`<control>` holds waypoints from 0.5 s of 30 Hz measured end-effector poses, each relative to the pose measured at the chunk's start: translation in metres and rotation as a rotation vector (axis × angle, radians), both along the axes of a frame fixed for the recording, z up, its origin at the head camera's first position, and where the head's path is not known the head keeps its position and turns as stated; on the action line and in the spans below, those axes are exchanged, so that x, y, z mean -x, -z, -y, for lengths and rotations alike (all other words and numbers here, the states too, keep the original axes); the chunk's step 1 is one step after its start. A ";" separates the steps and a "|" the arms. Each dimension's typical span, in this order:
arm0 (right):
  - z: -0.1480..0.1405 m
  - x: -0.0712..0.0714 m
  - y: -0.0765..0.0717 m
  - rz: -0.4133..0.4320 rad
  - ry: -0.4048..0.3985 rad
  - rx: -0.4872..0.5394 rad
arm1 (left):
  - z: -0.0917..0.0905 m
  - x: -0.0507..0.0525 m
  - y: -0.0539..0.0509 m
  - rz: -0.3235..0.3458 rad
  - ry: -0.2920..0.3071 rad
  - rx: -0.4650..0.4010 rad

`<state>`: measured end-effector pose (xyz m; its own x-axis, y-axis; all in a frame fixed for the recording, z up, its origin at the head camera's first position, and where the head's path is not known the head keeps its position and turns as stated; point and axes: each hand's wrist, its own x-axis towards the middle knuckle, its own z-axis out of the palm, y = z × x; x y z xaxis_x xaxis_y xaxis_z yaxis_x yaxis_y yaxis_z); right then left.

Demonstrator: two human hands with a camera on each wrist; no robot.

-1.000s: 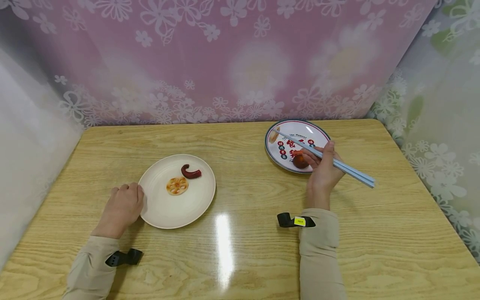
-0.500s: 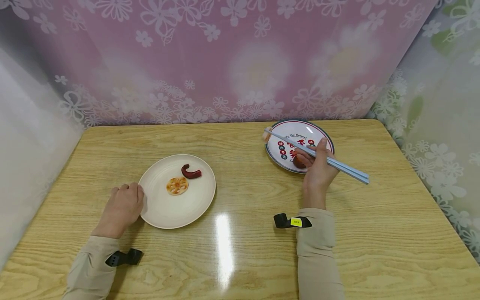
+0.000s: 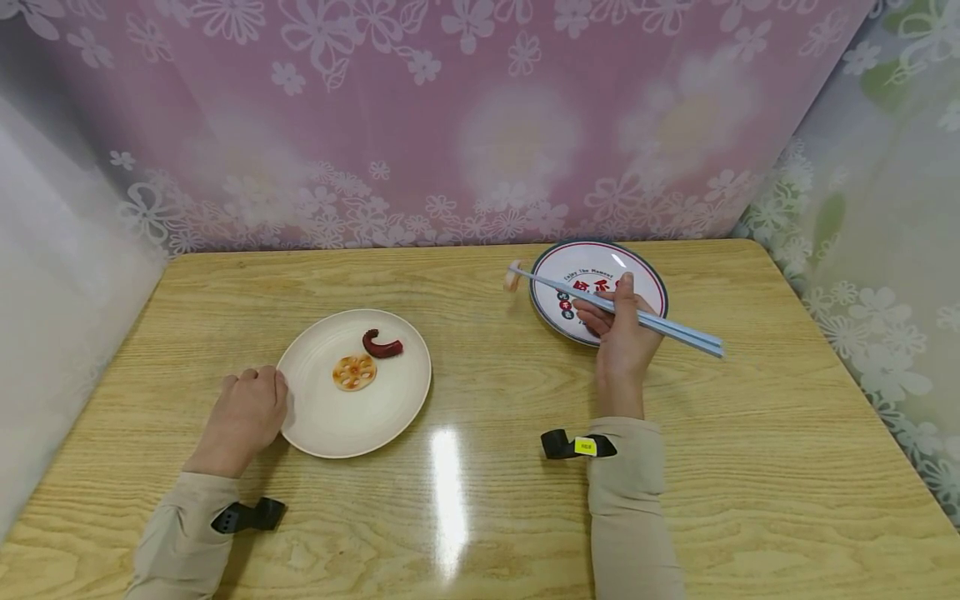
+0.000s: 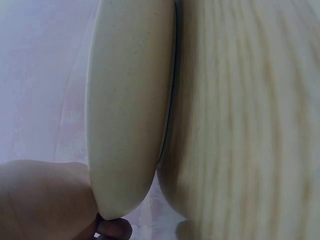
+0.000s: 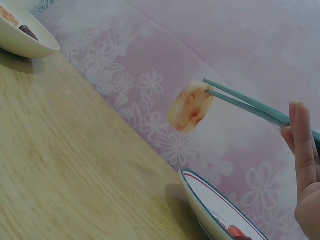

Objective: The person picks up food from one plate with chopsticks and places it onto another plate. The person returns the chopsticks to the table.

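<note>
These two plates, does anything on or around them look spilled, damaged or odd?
Nothing stands out. The cream plate and printed plate look level, with no visible cracks or spills. The pale, orange-patched slice is off them, but the chopsticks are holding it up.

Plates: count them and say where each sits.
2. The cream plate is on the left of the table, touching the left hand; the printed plate is at the back, right of centre, partly covered by the right hand. No others seem hidden.

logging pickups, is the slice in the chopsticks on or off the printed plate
Off: the chopsticks hold the slice aloft, out past the printed plate.
</note>
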<state>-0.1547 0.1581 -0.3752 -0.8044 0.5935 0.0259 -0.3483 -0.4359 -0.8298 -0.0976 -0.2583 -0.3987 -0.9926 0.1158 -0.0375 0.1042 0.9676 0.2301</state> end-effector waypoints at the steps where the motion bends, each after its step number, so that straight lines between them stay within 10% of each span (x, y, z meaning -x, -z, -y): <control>1: 0.001 0.000 0.000 -0.003 -0.010 0.004 | 0.000 0.000 0.000 0.001 -0.001 -0.001; 15: 0.011 -0.001 -0.001 -0.063 -0.149 -0.061 | 0.000 0.000 0.001 -0.010 -0.004 -0.003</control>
<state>-0.1532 0.1472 -0.3744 -0.8793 0.4632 0.1111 -0.3355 -0.4365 -0.8348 -0.0975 -0.2584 -0.3998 -0.9934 0.1118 -0.0275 0.1024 0.9674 0.2318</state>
